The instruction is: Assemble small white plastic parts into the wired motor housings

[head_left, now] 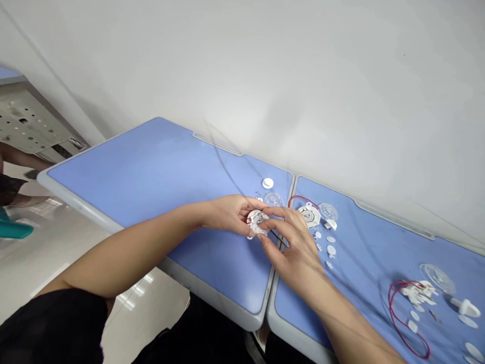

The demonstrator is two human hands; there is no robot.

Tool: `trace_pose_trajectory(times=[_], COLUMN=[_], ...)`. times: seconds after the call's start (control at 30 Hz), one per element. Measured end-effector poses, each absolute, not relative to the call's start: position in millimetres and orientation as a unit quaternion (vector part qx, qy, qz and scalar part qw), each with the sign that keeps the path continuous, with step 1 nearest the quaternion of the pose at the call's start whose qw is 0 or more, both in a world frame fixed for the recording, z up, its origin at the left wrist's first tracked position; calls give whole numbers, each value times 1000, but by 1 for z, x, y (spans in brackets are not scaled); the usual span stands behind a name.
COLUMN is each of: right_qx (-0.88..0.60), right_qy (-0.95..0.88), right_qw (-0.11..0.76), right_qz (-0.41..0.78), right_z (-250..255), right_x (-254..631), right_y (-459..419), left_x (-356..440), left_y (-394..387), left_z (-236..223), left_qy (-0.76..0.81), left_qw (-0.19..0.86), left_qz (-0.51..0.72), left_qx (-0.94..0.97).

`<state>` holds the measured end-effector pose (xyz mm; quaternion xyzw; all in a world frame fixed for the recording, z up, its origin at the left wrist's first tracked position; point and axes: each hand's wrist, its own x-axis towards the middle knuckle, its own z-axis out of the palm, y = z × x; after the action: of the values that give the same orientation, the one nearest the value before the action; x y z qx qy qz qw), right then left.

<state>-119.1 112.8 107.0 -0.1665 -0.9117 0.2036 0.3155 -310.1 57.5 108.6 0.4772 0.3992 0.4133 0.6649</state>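
White and round, the part (pixel 256 218) is partly covered. It is pinched — by left hand (pixel 226 213) and right hand (pixel 295 240).

Three white round housings (pixel 256 219), three clear discs (pixel 437 278), two adjoining blue desktops (pixel 144 156); small white pieces (pixel 331 250) perhaps fifteen.
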Motion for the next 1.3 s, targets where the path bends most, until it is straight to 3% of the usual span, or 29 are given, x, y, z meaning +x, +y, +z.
trace_pose_trajectory(times=[1.3], right_qx=[-170], right_qy=[-917], right_qw=[300], right_qz=[200], right_z=[106], right_x=[-118], right_y=[112], left_x=[-311], left_y=[57], left_z=[107], left_qy=[412], left_qw=[670], left_qz=[392], left_qx=[478])
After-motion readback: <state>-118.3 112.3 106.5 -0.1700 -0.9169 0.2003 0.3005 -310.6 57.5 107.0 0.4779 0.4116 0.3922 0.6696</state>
